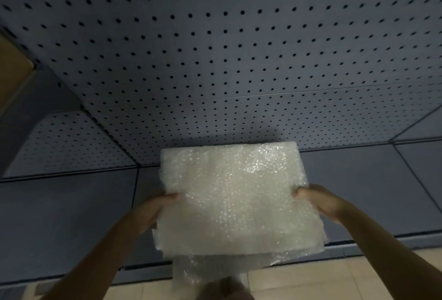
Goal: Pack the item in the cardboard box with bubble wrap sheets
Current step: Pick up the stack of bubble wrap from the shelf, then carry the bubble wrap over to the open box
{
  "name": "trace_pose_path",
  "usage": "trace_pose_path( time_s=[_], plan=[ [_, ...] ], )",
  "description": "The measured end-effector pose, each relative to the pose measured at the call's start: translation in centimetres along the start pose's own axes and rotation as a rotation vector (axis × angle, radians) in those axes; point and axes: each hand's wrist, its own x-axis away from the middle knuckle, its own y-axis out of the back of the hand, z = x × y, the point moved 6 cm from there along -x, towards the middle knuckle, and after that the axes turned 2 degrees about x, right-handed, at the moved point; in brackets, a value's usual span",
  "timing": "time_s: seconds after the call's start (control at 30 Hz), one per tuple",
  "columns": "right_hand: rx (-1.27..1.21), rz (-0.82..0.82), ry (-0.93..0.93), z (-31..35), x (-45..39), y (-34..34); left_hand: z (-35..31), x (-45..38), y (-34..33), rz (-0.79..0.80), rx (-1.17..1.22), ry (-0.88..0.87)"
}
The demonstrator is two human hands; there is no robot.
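Bubble wrap, a thick stack of translucent white rectangular sheets (235, 194), is held up in the lower middle of the view, in front of a grey perforated metal panel wall (215, 60). The stack's left edge, at 9 o'clock, is gripped by the left hand (153, 208), its thumb laid on the upper face and its fingers hidden beneath. The right edge, at 3 o'clock, is gripped likewise by the right hand (315, 200), thumb on top. A further piece of clear bubble wrap (198, 268) hangs below the stack at 6 o'clock. A brown cardboard surface (12, 67) is seen at the frame's 9 o'clock edge, well apart from the stack. Beige tiled floor (334, 275) is seen along the bottom, from 5 to 7 o'clock.
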Motion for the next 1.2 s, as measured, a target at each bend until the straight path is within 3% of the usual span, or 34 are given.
trace_pose_path(
  time_s=[0.13, 0.3, 0.43, 0.57, 0.9, 1.2],
  plan=[
    [-0.075, -0.081, 0.012, -2.7, 2.5, 2.4, -2.3, -0.8, -3.8, 0.124, -0.123, -0.041],
    [-0.186, -0.213, 0.075, -6.0, 6.4, 4.1, -4.2, -2.3, -7.7, 0.121, -0.284, -0.133],
    [-0.279, -0.449, 0.107, -9.4, 9.8, 4.9, -5.8, -2.3, -12.0, 0.066, -0.368, -0.230],
    [-0.367, -0.675, 0.054, -13.3, 13.6, 4.8, -6.5, -2.1, -16.1, 0.113, -0.469, -0.299],
    [-0.641, -1.094, -0.051, -22.2, 24.8, 1.8, -6.1, 0.8, -29.6, 0.397, -0.582, -0.419],
    [-0.735, -1.410, -0.203, -34.6, 38.5, 1.4, -0.1, 8.2, -49.8, 0.735, -0.722, -0.466]
  ],
)
